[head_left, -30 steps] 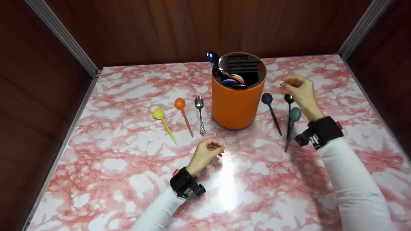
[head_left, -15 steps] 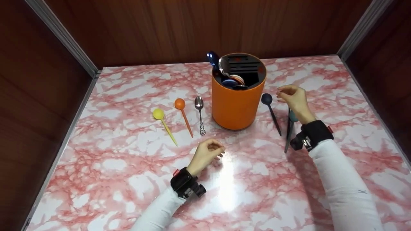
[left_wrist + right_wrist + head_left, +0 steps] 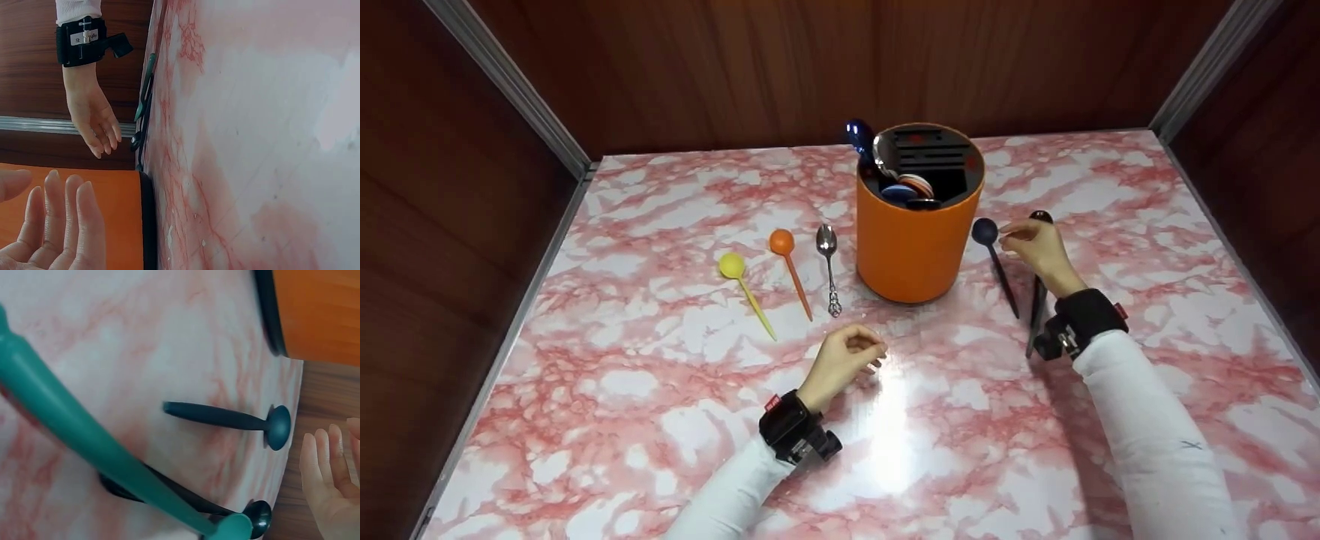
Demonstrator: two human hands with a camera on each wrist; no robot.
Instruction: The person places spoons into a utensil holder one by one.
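My right hand (image 3: 1039,251) hovers over the right-hand spoons, its fingertips right by the bowl of a dark navy spoon (image 3: 1003,277). The right wrist view shows that hand's fingers loosely bent and holding nothing. A teal spoon (image 3: 73,405) crosses a black spoon (image 3: 260,517) there; in the head view my hand hides the teal bowl. Left of the hand stands an orange cutlery holder (image 3: 911,255) with several spoons in its black slotted top. My left hand (image 3: 840,364) stays in front of the holder, fingers relaxed, nothing in it.
On the left lie a yellow spoon (image 3: 750,304), an orange spoon (image 3: 795,281) and a silver spoon (image 3: 829,270) with an ornate handle. The pink-and-white marbled table (image 3: 645,442) is bordered by dark wood panels (image 3: 735,67) at the back and sides.
My right hand has moved left and toward me, from above the black spoon to the navy spoon's bowl. My left hand has kept its place.
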